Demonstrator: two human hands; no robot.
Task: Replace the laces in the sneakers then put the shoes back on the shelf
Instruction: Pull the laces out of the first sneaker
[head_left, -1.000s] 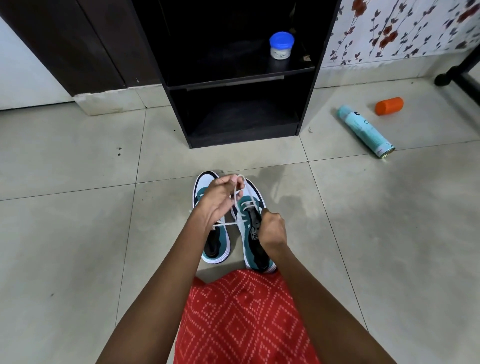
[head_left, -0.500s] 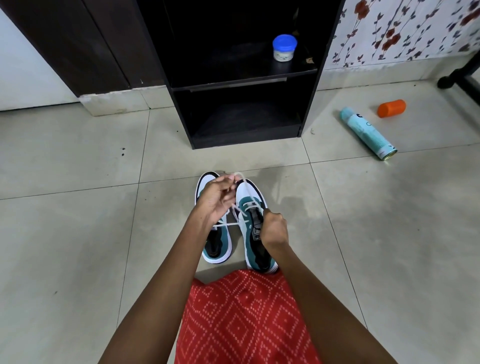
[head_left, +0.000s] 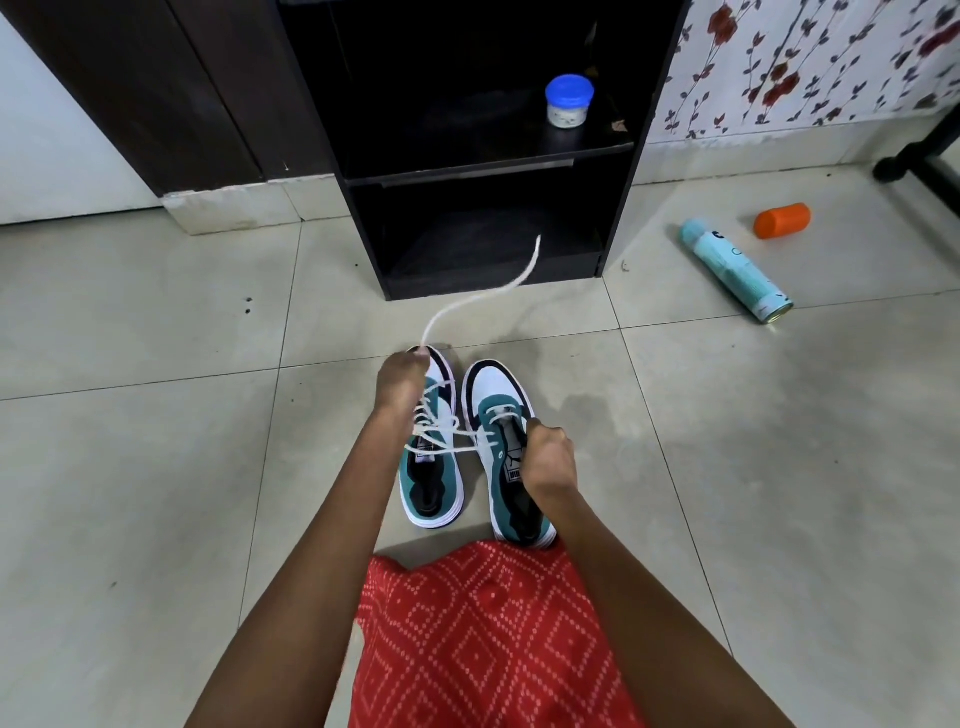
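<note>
Left hand pulled away since before, fist round white lace, loose end whipping toward shelf, right hand gripping right sneaker, just in front of shelf

We read this as home, room corner: pale tiled floor, floral wallpaper, black open shelf against wall, blue-lidded jar on it, teal spray can and orange cap lying on floor, dark wooden panels at left, white surface beside them.
</note>
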